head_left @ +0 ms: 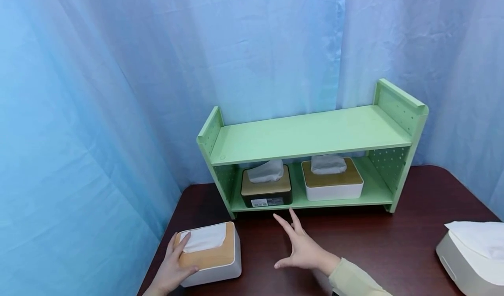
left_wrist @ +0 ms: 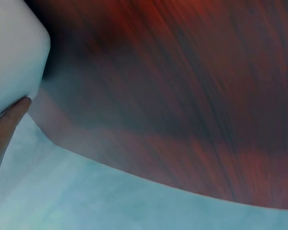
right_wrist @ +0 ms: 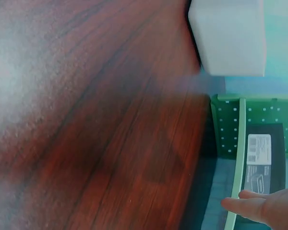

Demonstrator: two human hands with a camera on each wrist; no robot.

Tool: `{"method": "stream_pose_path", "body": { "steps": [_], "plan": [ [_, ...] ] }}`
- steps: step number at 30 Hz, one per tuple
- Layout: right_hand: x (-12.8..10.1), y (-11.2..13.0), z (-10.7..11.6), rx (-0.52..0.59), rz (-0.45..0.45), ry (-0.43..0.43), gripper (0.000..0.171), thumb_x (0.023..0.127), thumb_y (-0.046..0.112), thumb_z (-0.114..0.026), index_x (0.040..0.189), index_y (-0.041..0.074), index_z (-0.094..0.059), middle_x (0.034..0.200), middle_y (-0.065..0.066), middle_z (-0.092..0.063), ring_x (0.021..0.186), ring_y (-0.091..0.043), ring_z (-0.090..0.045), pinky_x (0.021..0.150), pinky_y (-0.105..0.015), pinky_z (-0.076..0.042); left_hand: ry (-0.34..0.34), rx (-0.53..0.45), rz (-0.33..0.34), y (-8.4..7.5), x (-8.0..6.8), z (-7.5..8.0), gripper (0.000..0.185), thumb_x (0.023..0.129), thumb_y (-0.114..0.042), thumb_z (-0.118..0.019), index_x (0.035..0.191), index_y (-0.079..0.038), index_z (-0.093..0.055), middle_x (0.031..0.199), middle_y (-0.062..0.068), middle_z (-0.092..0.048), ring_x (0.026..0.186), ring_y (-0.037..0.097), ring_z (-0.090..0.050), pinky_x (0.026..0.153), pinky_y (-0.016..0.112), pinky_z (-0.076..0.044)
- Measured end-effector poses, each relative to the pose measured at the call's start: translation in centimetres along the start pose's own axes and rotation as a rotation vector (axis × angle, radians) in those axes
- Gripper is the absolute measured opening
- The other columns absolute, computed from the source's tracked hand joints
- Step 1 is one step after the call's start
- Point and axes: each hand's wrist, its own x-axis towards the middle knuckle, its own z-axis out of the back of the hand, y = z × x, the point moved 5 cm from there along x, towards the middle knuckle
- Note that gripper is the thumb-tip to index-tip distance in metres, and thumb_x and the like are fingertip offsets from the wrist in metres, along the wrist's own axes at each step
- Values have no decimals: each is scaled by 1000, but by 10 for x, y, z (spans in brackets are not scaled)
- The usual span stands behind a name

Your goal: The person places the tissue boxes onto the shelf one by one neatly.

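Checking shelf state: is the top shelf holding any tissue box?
No, the top shelf is bare; the black box and white box sit on the lower shelf.

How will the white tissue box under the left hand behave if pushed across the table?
The tissue box looks squat and flat-bottomed, so tipping seems unlikely. The table is smooth and glossy, so it probably slides easily. The left hand holds it alone, suggesting it is light.

A green shelf (head_left: 315,134) stands at the back of the dark wood table (head_left: 374,243), against a blue curtain (head_left: 118,90). On its lower level sit a black tissue box (head_left: 266,189) and, just beside it, a white tissue box (head_left: 332,182), both with tissue poking up. Another white box (head_left: 468,261) rests at the table's right edge.
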Motion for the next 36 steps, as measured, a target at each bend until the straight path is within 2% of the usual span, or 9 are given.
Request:
{"method": "stream_pose_path", "body": {
  "steps": [6,14,24,31,36],
  "plan": [
    [-1,2,-6,5,-2,11,116,62,39,-88,152,31,-15,153,-29,11,134,-57,-21,80,-45,-51,-3,-29,-21,-14,4,-10,98,67,-43,-81,147,-10,-35,149,33,-9,130,55,-27,93,62,-39],
    [-1,1,-14,19,6,37,118,61,37,-88,152,30,-14,153,-30,13,133,-58,-21,78,-44,-52,-13,-65,-43,-32,7,-23,101,64,-45,-83,147,-12,-36,150,33,-10,130,55,-29,93,59,-40],
    [1,3,-22,37,32,40,119,59,33,-90,152,28,-15,150,-35,11,130,-61,-22,85,-58,-47,-18,-106,-80,-60,13,-42,101,62,-47,-84,145,-12,-39,149,33,-11,129,54,-32,94,57,-41],
    [0,-1,-24,37,14,20,119,56,30,-92,151,22,-20,148,-39,7,128,-60,-27,90,-61,-43,-5,-127,-86,-83,16,-57,102,62,-48,-84,146,-11,-38,149,34,-10,127,53,-35,93,57,-42],
    [-3,-5,-24,22,6,9,117,57,32,-91,150,22,-21,147,-42,6,123,-57,-37,87,-55,-47,3,-143,-116,-103,19,-70,103,61,-46,-85,145,-10,-38,149,35,-11,126,53,-37,92,57,-43]
  ]
}}
